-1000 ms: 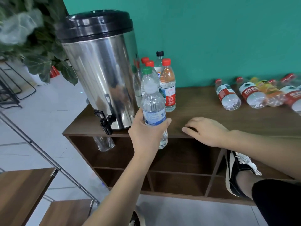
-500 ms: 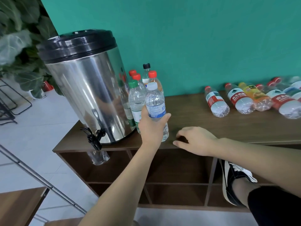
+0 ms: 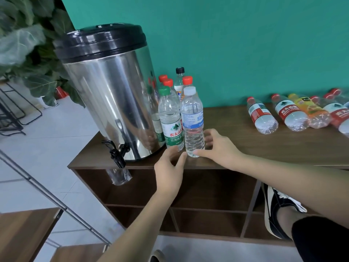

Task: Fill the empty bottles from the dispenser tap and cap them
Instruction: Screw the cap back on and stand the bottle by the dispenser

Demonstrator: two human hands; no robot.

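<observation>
A full clear bottle with a white cap and blue label (image 3: 193, 121) stands on the brown shelf top (image 3: 245, 148), beside a green-capped bottle (image 3: 171, 121). My left hand (image 3: 170, 165) hovers just below and left of it, fingers relaxed and off the bottle. My right hand (image 3: 217, 146) lies on the shelf top at the bottle's right, thumb tip at its base and blurred fingers spread behind it. The steel dispenser (image 3: 113, 103) stands to the left, its black tap (image 3: 117, 152) over the shelf's front edge.
Several capped bottles (image 3: 181, 82) stand behind, against the green wall. Several bottles (image 3: 264, 118) lie on their sides at the right. A clear plastic piece (image 3: 119, 176) hangs under the tap. My shoe (image 3: 273, 205) rests in a lower compartment. A leafy plant (image 3: 28, 53) fills the left.
My left hand set the white-capped bottle down beside the green-capped one and let go, dropping back toward the edge. My right hand moved left up to the bottle's base.
</observation>
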